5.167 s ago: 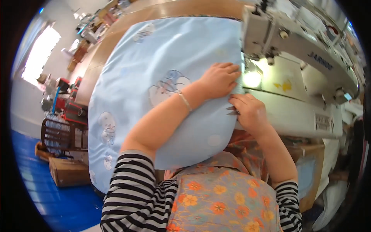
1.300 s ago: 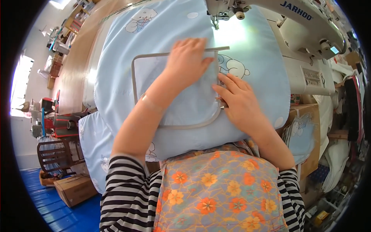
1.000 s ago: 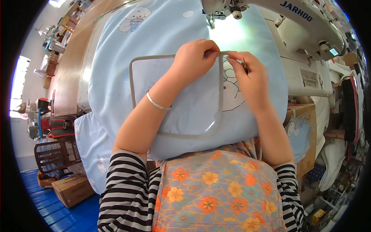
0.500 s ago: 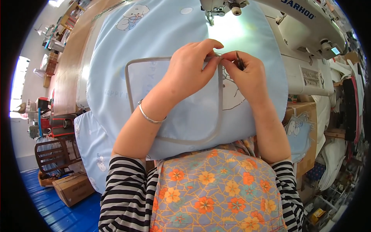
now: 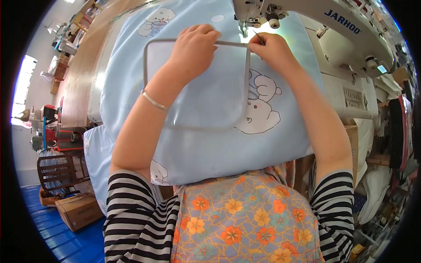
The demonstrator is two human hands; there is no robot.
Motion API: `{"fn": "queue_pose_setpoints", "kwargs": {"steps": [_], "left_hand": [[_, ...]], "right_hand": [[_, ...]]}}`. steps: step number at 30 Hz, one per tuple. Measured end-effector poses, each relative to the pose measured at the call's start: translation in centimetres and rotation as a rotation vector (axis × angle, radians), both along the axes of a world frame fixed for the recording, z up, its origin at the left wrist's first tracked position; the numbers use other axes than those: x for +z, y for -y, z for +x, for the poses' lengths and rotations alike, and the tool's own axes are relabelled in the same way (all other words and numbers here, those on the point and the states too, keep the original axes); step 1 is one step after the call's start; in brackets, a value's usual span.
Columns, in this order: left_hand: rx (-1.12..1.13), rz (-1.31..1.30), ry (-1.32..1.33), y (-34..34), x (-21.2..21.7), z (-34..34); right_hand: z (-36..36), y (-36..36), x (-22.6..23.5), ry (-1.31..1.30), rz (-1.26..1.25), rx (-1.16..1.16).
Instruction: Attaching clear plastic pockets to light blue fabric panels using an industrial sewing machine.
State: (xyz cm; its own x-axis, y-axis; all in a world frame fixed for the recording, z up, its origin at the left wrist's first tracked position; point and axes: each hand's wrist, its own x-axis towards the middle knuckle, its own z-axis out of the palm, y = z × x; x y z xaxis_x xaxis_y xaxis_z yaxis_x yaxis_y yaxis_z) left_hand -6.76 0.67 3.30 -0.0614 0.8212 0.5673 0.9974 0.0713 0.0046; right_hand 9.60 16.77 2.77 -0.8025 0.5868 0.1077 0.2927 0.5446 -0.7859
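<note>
A pale, see-through rectangular panel (image 5: pixel 201 92) with rounded corners and grey binding lies over light blue cloth (image 5: pixel 201 151) printed with white cartoon animals. At its far edge my left hand (image 5: pixel 191 50) is closed, fingers curled over the binding; their tips are partly hidden. My right hand (image 5: pixel 275 50) pinches the panel's far right corner between thumb and finger. A small dark, pointed metal tool (image 5: pixel 260 39) is tucked in that same hand. Just beyond the corner stands the needle and presser foot (image 5: pixel 244 30) of a sewing machine (image 5: pixel 302 11), under a bright light.
The machine's arm and body fill the far right, with a small lit display (image 5: pixel 382 69). A wooden tabletop (image 5: pixel 79 83) stretches off to the left. On the blue floor sit a cardboard box (image 5: pixel 79 211) and a brown slatted chair (image 5: pixel 55 173). Fabric piles (image 5: pixel 376 193) crowd the right side.
Both hands have moved away from my body, carrying the panel and cloth nearer the needle. My left hand has parted from the right and slid left along the edge.
</note>
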Motion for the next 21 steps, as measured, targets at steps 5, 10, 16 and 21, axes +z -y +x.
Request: {"fn": "queue_pose_setpoints", "kwargs": {"steps": [5,10,16,21], "left_hand": [[-0.116,-0.307,0.157,-3.4,-2.5,2.3],[-0.094,-0.038,0.036,-3.7,-5.3,3.3],[-0.089,-0.02,0.098,-4.5,-5.2,3.5],[-0.097,-0.009,0.122,-4.6,-5.0,3.4]], "right_hand": [[-3.3,-2.9,-2.7,0.079,0.275,-0.024],[-2.4,-2.7,-3.7,0.033,0.525,-0.017],[-0.7,-1.9,-4.1,-0.065,0.759,0.097],[0.3,-1.6,-3.6,-0.078,0.721,0.079]]}}
